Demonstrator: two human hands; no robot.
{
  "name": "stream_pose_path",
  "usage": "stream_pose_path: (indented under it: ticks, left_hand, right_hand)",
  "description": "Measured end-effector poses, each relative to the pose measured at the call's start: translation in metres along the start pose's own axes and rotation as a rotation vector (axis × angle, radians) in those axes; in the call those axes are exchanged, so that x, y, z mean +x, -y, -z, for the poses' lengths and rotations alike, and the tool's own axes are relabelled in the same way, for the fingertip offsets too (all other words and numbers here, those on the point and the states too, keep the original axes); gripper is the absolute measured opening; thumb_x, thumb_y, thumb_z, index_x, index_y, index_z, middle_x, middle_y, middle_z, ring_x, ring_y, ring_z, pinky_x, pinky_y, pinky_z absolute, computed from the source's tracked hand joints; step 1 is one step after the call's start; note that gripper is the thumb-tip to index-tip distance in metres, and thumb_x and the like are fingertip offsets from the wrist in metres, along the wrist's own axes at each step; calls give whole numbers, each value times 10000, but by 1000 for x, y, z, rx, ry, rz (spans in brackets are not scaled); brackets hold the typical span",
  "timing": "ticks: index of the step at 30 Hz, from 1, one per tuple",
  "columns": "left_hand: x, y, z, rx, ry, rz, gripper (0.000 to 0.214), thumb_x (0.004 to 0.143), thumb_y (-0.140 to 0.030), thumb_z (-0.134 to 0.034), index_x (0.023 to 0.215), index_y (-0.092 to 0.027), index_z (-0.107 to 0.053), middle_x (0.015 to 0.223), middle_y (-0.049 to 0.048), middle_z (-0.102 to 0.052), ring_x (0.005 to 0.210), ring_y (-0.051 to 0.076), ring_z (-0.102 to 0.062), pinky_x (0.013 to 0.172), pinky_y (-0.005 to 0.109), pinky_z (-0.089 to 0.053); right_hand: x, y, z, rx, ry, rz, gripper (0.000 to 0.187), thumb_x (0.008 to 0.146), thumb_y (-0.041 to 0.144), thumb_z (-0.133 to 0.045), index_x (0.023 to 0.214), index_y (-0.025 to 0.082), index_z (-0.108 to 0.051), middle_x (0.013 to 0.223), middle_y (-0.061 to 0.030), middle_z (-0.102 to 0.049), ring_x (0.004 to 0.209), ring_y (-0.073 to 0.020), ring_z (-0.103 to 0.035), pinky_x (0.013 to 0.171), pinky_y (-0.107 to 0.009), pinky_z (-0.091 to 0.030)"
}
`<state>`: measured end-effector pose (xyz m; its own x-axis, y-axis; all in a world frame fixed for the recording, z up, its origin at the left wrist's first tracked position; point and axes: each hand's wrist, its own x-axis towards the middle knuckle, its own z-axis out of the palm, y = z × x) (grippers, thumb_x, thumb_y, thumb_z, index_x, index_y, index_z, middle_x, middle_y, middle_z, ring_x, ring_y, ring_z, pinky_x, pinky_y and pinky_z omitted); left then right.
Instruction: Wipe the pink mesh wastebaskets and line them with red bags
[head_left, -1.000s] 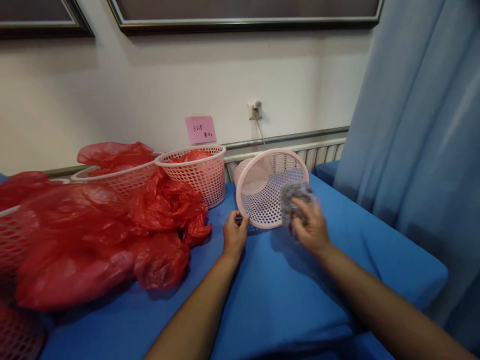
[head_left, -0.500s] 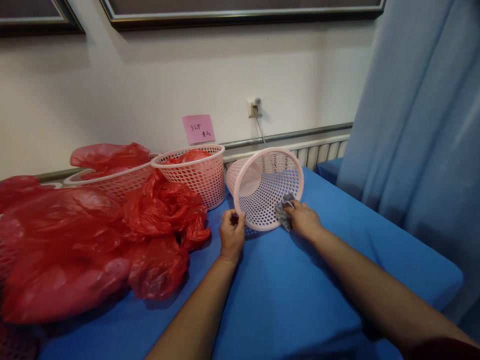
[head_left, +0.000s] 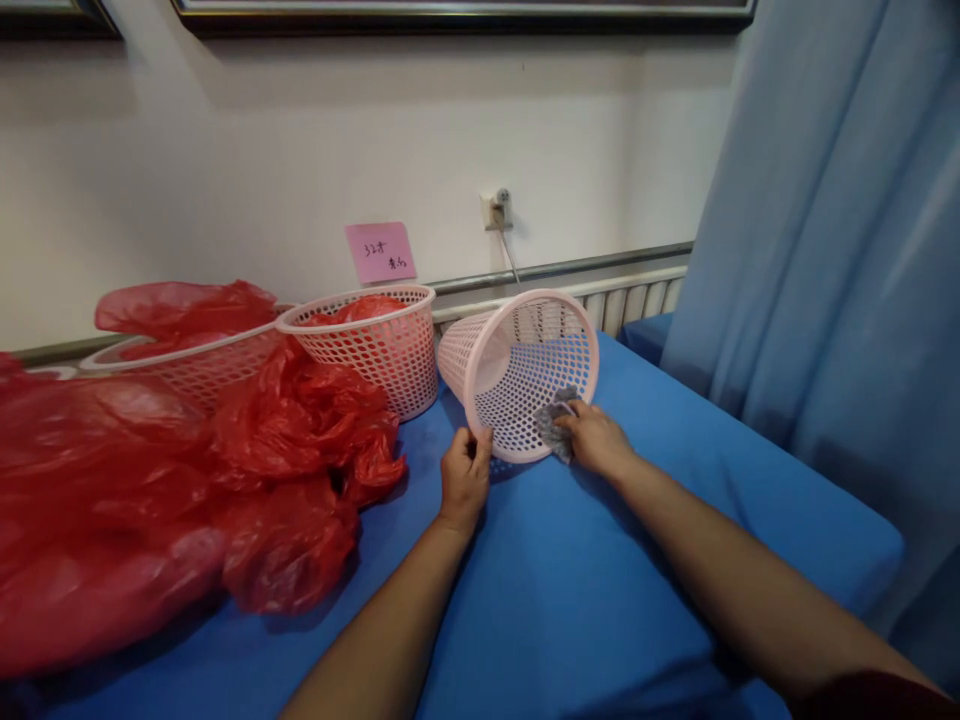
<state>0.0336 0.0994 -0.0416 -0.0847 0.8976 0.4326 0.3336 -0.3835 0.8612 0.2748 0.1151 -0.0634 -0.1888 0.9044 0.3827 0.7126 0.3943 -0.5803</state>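
Observation:
A pink perforated plastic wastebasket (head_left: pixel 480 345) lies tipped on its side on the blue-covered table (head_left: pixel 570 590), its round mouth facing me. My left hand (head_left: pixel 465 475) pinches the lower left of its rim between thumb and fingers. In my right hand (head_left: pixel 596 435) is a crumpled grey cloth (head_left: pixel 553 425), pressed over the lower right of the rim and the inner wall beside it. Part of the cloth is hidden under my fingers.
Left of the tipped basket stands an upright pink basket (head_left: pixel 411 355) with red plastic inside. Red plastic bags (head_left: pixel 292 430) pile up across the left side, partly over another basket (head_left: pixel 214 365). A pink handwritten note (head_left: pixel 380 252), a socket (head_left: pixel 496 212) and a radiator (head_left: pixel 637 300) are behind; a blue curtain (head_left: pixel 810 220) hangs right.
The cloth in my right hand has shifted slightly left along the rim. The basket has turned a little, with my left hand still on it. The whole view has shifted slightly.

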Motion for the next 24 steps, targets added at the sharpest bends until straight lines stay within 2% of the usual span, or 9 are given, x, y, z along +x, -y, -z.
stream_pose_path:
  ticks: [2,4,7,10,12,14,18,20,24]
  left_hand:
    - [-1,-3,1,7,-16,-19,368,919,-514,-601,731,-201,-549,668,-41,-559,635,134,-512,621,246,-415]
    - [-5,-3,-1,6,1,-28,343,919,-496,-607,757,-198,-560,688,-37,-573,647,135,-522,633,248,-423]
    - [-13,2,-9,-6,61,-32,261,910,-436,-637,959,-180,-638,862,11,-692,779,166,-625,741,277,-487]
    - [-14,5,-13,-41,119,-52,268,903,-382,-651,1074,-175,-641,979,46,-728,876,190,-668,810,305,-515]
    - [-11,4,-11,-55,112,-66,219,901,-385,-652,976,-179,-637,892,25,-706,807,176,-650,757,286,-511]
    - [-5,0,-5,-53,42,-75,233,916,-417,-633,870,-191,-594,794,-9,-637,730,151,-594,700,260,-484]
    - [2,-4,2,-40,-88,-77,288,952,-469,-579,848,-202,-548,759,-28,-567,707,138,-546,683,248,-459]
    - [-1,-1,0,-31,-46,-66,283,932,-465,-613,859,-193,-586,778,-11,-621,726,151,-586,699,260,-480]
    - [-11,10,-13,-8,167,-7,271,858,-407,-705,984,-167,-690,941,66,-759,854,222,-693,780,334,-544]
  right_hand:
    - [0,-5,4,-2,-20,-27,418,766,-32,-570,1053,200,-767,1292,-139,-618,1182,-319,-582,1079,-499,-430]
    - [-4,3,-3,37,21,25,425,764,-7,-606,1083,227,-764,1267,-110,-631,1172,-291,-593,1071,-452,-448]
    - [-11,24,-21,206,83,116,511,777,75,-678,1244,281,-705,1240,-64,-616,1174,-233,-600,1063,-393,-475]
    - [-13,32,-28,289,96,109,583,793,125,-702,1347,294,-640,1234,-55,-585,1176,-220,-596,1082,-414,-468]
    - [-10,24,-21,179,100,77,590,772,71,-687,1322,284,-656,1254,-61,-586,1169,-221,-596,1073,-400,-470]
    - [-6,10,-8,53,71,22,550,761,4,-631,1252,245,-696,1278,-94,-592,1166,-248,-589,1058,-408,-466]
    - [-4,-3,9,-45,-10,-61,428,791,-21,-550,1110,187,-746,1268,-159,-592,1167,-318,-554,1046,-484,-433]
    - [-7,4,4,-15,32,8,414,780,-2,-589,1104,201,-745,1238,-138,-601,1150,-298,-564,1038,-459,-447]
    - [-12,25,-18,229,108,156,485,791,96,-679,1236,287,-696,1177,-46,-595,1128,-217,-591,1042,-399,-478]
